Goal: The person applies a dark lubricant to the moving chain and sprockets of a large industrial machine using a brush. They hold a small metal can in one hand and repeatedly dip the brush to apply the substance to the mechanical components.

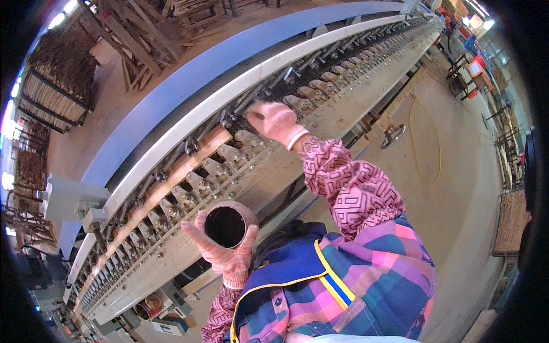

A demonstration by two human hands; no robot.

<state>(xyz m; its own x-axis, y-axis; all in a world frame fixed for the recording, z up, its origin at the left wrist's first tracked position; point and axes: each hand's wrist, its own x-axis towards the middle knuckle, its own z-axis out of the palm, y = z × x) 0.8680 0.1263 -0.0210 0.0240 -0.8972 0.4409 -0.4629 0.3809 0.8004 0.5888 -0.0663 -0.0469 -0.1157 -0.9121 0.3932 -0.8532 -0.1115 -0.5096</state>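
The wood strip lies left of the right hand, running near left to far right, its far end by those bent fingers, which may be empty or not, I can't tell, while the left hand curls around a cup.

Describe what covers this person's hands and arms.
The left hand and right hand wear pink knit gloves with ribbed cuffs. Both forearms have pink sleeves patterned with dark, angular, maze-like lines. Higher on the right arm, a plaid shirt shows purple, pink and dark blue checks.
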